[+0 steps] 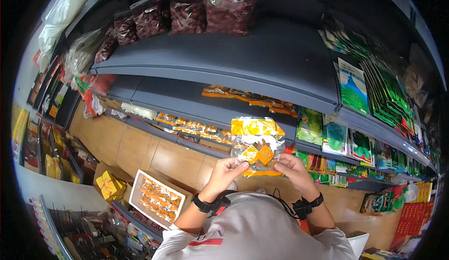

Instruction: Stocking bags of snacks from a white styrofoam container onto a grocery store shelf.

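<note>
A clear plastic packet with orange bands (257,128) is held upright in front of my chest. My left hand (228,170) pinches its lower left side, thumb on the front. On the lower right side, my right hand (292,167) grips it the same way. Brown contents and orange printed patches show through the clear middle. Beyond the packet, similar orange packets (252,100) lie on a grey shelf (168,88), and more of them (196,126) fill the level below. A white box (135,189) of like packets stands at my left.
Zip bags of dark red contents (228,10) line the upper shelf (217,53). Green seed packets (352,88) crowd the shelves at right. Yellow tied packages (110,186) sit near the white box. A plastic bag (82,49) hangs at the left shelf end.
</note>
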Available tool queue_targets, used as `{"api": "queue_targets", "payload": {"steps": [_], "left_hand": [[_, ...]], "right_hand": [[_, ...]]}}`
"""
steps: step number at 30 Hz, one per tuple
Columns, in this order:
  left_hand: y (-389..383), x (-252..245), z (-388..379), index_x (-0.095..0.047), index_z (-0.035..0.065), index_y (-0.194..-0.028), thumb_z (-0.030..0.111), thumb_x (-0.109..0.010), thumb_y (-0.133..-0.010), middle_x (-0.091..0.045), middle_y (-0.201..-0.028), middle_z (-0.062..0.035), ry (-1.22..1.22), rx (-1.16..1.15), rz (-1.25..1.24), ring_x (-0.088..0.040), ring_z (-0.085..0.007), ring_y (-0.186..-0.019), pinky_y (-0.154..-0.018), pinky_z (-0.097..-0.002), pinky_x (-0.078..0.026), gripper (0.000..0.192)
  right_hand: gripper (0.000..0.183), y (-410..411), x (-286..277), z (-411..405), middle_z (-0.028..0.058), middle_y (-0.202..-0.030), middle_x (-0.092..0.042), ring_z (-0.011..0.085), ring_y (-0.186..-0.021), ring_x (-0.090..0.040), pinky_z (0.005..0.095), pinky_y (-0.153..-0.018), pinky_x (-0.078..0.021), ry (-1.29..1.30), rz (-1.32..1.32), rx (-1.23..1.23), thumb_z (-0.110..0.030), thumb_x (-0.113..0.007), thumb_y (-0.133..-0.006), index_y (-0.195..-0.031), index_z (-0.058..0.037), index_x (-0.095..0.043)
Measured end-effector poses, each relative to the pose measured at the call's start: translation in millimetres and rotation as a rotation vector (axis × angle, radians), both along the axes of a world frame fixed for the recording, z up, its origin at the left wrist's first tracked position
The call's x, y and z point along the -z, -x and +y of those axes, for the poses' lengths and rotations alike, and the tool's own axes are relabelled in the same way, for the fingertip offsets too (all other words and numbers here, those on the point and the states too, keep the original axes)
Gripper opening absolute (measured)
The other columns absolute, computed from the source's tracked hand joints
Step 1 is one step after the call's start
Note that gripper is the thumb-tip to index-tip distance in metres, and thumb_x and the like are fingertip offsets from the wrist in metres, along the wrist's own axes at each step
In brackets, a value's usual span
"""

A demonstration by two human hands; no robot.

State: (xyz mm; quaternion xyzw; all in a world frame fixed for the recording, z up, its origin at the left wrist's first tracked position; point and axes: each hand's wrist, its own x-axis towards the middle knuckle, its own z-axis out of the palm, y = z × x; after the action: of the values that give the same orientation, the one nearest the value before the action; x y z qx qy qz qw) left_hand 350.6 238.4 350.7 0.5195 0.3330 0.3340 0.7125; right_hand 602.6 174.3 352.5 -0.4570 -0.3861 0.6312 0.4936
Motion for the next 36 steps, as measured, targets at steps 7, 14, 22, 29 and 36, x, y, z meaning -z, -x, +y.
{"api": "queue_targets", "payload": {"steps": [7,14,22,29,36], "left_hand": [[-5.6,1.5,2.3,-0.069,-0.0028,-0.114,0.011,-0.066,-0.096,-0.072,-0.102,-0.0050,-0.081,-0.016,0.050,-0.064,-0.0077,-0.092,-0.082,-0.0243,-0.052,0.023],[-7.2,2.9,5.1,-0.069,-0.0019,-0.111,0.011,-0.069,-0.093,-0.073,-0.099,-0.0051,-0.116,-0.116,0.035,-0.066,-0.0080,-0.090,-0.080,-0.0236,-0.052,0.021],[-6.1,-1.1,6.6,-0.071,-0.0010,-0.107,0.009,-0.070,-0.092,-0.071,-0.103,-0.0069,-0.181,-0.133,0.076,-0.067,-0.0120,-0.091,-0.083,-0.0248,-0.052,0.019],[-0.9,-10.2,7.4,-0.076,0.0103,-0.087,0.014,-0.083,-0.073,-0.064,-0.121,-0.0125,-0.785,-0.310,0.173,-0.050,-0.0336,-0.129,-0.109,-0.0472,-0.038,0.016],[-0.4,-13.0,7.7,-0.076,0.0123,-0.085,0.013,-0.082,-0.069,-0.068,-0.119,-0.0084,-1.026,-0.424,0.293,-0.048,-0.0350,-0.132,-0.107,-0.0470,-0.035,0.017]], "right_hand": [[0.026,-4.4,-3.2,-1.3,0.0122,-0.111,-0.068,0.0179,-0.101,-0.068,0.0290,-0.091,-0.0529,-0.035,0.015,0.013,-0.005,-0.061,-0.097,-0.121,0.0030,-0.056],[0.025,-5.4,-5.5,0.1,0.0121,-0.108,-0.069,0.0174,-0.099,-0.068,0.0291,-0.090,-0.0534,-0.068,-0.022,0.042,-0.005,-0.063,-0.096,-0.119,0.0029,-0.058],[0.023,-3.1,-5.0,0.0,0.0107,-0.109,-0.069,0.0173,-0.101,-0.067,0.0301,-0.089,-0.0526,-0.096,-0.101,0.061,-0.006,-0.065,-0.095,-0.115,0.0025,-0.060],[0.018,-1.9,-17.7,0.3,0.0070,-0.125,-0.065,0.0321,-0.128,-0.051,0.0447,-0.107,-0.0380,-0.637,-0.794,0.171,-0.006,-0.076,-0.078,-0.095,-0.0110,-0.073],[0.018,-0.7,-41.0,-4.0,0.0057,-0.138,-0.059,0.0317,-0.138,-0.041,0.0474,-0.111,-0.0324,-0.649,-0.978,0.162,-0.010,-0.080,-0.074,-0.091,-0.0141,-0.074]]}}
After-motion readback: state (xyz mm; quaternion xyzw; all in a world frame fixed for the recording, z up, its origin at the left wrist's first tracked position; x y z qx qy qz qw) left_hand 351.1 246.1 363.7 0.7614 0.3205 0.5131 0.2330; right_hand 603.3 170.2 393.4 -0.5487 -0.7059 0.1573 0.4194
